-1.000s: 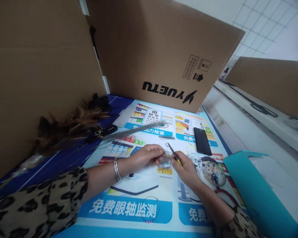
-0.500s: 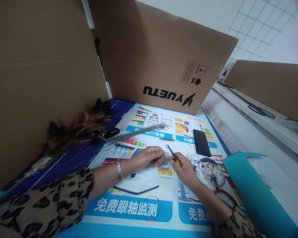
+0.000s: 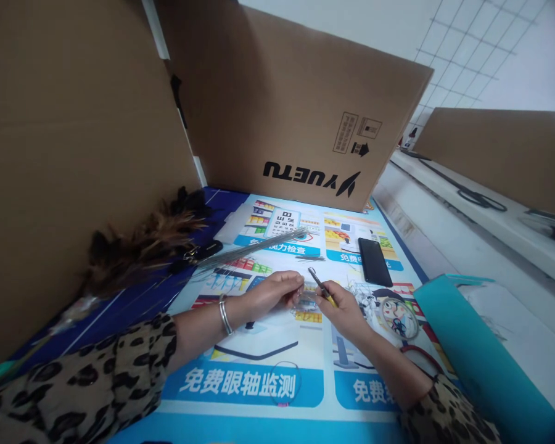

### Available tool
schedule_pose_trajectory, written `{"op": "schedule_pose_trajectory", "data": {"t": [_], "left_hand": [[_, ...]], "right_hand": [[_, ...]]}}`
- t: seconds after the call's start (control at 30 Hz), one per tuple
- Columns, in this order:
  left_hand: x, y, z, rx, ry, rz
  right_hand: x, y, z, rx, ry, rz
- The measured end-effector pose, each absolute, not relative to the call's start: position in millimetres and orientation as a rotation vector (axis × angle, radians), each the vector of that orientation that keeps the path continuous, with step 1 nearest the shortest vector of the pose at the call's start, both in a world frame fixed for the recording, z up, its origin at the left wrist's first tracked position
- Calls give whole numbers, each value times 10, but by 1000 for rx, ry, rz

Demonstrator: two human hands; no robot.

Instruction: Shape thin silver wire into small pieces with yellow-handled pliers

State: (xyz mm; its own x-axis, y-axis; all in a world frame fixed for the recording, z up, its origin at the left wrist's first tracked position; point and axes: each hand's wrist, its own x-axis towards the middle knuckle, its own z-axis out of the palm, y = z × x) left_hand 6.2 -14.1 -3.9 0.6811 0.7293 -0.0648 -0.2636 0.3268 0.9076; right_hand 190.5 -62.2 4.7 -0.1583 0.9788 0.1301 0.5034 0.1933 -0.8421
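My left hand (image 3: 277,291) is closed in a pinch over the printed table cover, its fingertips on a thin wire (image 3: 309,296). The wire is faint and spans the short gap to the other hand. My right hand (image 3: 345,311) is closed around a slim hand tool (image 3: 321,283) with a dark metal end and a yellow grip. The tool's dark end points up and away to the left; its exact kind is unclear. Beyond the hands lies a bundle of straight thin wires (image 3: 254,246), with a few short wire pieces (image 3: 310,258) beside it. A thin wire ring (image 3: 300,383) with a pink bit lies nearer me.
A black phone (image 3: 375,262) lies at the right. Near it are a clear round dish (image 3: 399,319) and a teal box (image 3: 481,357). Brown feathers (image 3: 139,237) and a black key fob (image 3: 209,249) lie left. Cardboard panels (image 3: 296,105) stand behind and left.
The view has shifted slightly. Both hands stay close together with nearly the same hold; the right hand's tool has barely moved.
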Motion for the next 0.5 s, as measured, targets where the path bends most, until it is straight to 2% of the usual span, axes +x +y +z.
{"op": "schedule_pose_trajectory", "data": {"t": [0.2,0.5], "left_hand": [[88,-134,-80,1030,485,725],[74,-123,-77,1063,566,765]], "right_hand": [[1900,-616,105,-1330,-1652,1006],[1897,-614,126,-1357,-1678,992]]}}
